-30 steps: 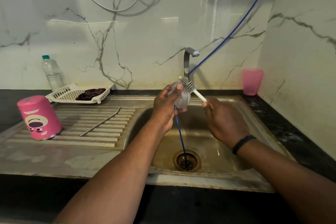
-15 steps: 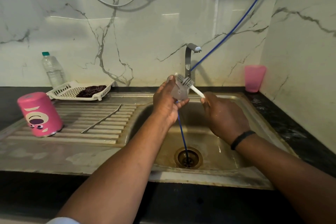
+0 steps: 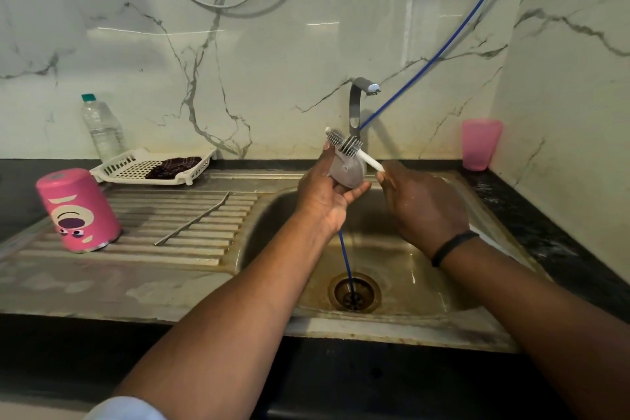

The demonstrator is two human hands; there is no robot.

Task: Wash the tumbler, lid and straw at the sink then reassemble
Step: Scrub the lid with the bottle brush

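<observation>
tumbler (image 3: 79, 210): pink, mouth down on the draining board, well left of the sink basin (image 3: 426, 269); nothing touching it.
bottle (image 3: 102, 128): clear plastic, against the wall, behind and left of the basin.
tray (image 3: 153, 167): white slotted, back of the board left of the basin, dark cloth (image 3: 173, 167) lying in it.
straw (image 3: 192, 222): thin metal, flat on the board ridges just left of the basin, between tumbler and basin, apart from both.
left hand (image 3: 324, 196): over the basin's back left part, fingers curled round the lid (image 3: 347, 171), holding it up in front of the tap (image 3: 356, 106).
lid: clear, domed, in the left hand above the basin, brush bristles against its top edge.
brush (image 3: 346, 143): grey bristles, white handle slanting down right, above the basin.
right hand (image 3: 424, 206): over the basin's back right part, closed round the brush handle.
hose (image 3: 346, 259): blue, running down into the basin drain.
cup (image 3: 480, 143): pink, on the counter right of the basin.
step in hand: judged to be scrubbing the lid.
water: no stream visible at the tap.
next move: likely needs the lid turned to reach unscrubbed parts, then a rinse; whether tumbler and straw are washed, cannot tell; reassembly not yet done.
</observation>
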